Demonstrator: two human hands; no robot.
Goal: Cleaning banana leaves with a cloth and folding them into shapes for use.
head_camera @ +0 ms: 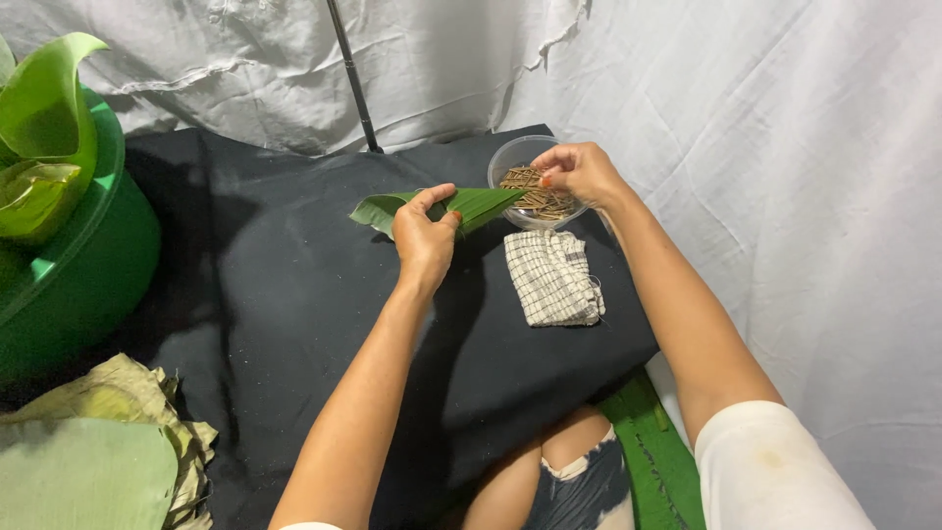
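At your 8 o'clock, flat leaf pieces (88, 461) lie near you; beyond them, at 10 o'clock, a green tub (78, 265) holds curled leaves (44, 128). Your left hand (424, 236) pinches a folded green leaf (481, 203), its long axis level, tip toward 3 o'clock. A checked cloth (552, 278) lies on the black-covered desk (275, 294). Farther, your right hand (581, 172) has its grip closed on small sticks in a clear bowl (515, 157).

Glossy green banana leaf folded into a flat cone (461, 204), tip pointing right & lying roughly level just above the black-draped counter, pinched at mid-fold, w/ its tip over the rim of a round clear plastic bowl (510, 155) full of thin brown wooden sticks (538, 196) piled criss-cross inside.
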